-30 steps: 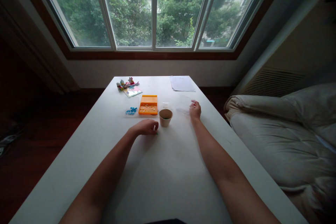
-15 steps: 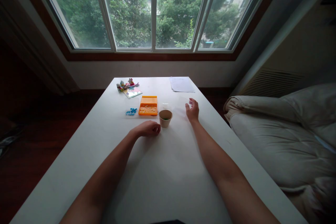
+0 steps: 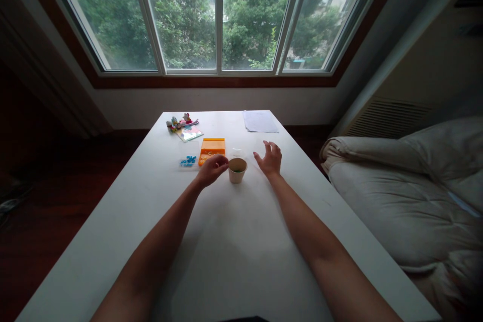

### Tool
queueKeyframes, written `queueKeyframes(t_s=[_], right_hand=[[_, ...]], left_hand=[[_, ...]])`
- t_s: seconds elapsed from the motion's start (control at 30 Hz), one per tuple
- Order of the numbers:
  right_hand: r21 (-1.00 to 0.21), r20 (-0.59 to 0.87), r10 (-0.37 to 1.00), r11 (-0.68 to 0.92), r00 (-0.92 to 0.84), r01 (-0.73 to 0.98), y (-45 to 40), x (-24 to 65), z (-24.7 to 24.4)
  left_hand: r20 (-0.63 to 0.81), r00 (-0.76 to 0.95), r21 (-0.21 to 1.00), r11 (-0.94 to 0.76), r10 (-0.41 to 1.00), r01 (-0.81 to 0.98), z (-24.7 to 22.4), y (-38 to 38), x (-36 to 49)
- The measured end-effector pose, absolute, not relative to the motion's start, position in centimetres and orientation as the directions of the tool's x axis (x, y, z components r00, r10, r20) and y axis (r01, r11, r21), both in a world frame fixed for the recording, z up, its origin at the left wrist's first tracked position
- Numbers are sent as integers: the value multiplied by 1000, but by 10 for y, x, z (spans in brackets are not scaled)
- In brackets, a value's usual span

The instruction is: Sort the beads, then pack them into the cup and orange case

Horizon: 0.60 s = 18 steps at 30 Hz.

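A brown paper cup [image 3: 237,177] stands upright on the white table, with something dark green inside at the bottom. My left hand [image 3: 213,169] is at the cup's left side, fingers loosely bent and tips at its rim. Whether they touch the cup is hard to tell. To the right of the cup, and apart from it, my right hand [image 3: 270,159] is open, its thumb and fingers spread and holding nothing. Behind my left hand lies an orange tray [image 3: 213,143] with small pale pieces, partly covered by the fingers. Blue pieces [image 3: 188,161] sit in a clear container beside it.
Small figurines [image 3: 177,124] stand at the back left of the table [image 3: 241,241], by a pale, colourful card [image 3: 189,133]. White paper sheets [image 3: 260,122] lie at the back right. A clear plastic item [image 3: 237,152] is behind the cup. A padded sofa [image 3: 381,201] flanks the table's right side.
My left hand has risen from the table in front of the tray to the cup's rim, its fist loosening. My right hand has shifted left towards the cup and spread its fingers.
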State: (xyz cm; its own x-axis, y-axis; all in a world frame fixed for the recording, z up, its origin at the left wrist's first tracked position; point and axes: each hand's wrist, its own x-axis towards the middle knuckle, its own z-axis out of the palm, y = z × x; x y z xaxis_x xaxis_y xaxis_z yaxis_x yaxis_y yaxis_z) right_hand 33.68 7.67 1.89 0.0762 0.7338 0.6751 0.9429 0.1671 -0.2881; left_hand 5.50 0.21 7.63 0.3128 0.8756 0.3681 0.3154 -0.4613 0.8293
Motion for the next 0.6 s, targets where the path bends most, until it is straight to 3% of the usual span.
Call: queueKeyframes(t_s=[0.1, 0.23, 0.43, 0.6], right_hand=[[-195, 663, 749, 145, 21, 970, 70, 330, 19], [-101, 633, 773, 136, -42, 986, 63, 322, 23], [-65, 605, 792, 152, -83, 986, 57, 313, 30], [-59, 536, 838, 162, -106, 985, 56, 315, 28]], left_hand=[[497, 158, 756, -515, 853, 405, 72, -2, 75], [545, 66, 730, -512, 836, 453, 63, -11, 89], [621, 81, 652, -571, 780, 499, 55, -16, 87], [600, 32, 682, -532, 799, 502, 42, -7, 77]])
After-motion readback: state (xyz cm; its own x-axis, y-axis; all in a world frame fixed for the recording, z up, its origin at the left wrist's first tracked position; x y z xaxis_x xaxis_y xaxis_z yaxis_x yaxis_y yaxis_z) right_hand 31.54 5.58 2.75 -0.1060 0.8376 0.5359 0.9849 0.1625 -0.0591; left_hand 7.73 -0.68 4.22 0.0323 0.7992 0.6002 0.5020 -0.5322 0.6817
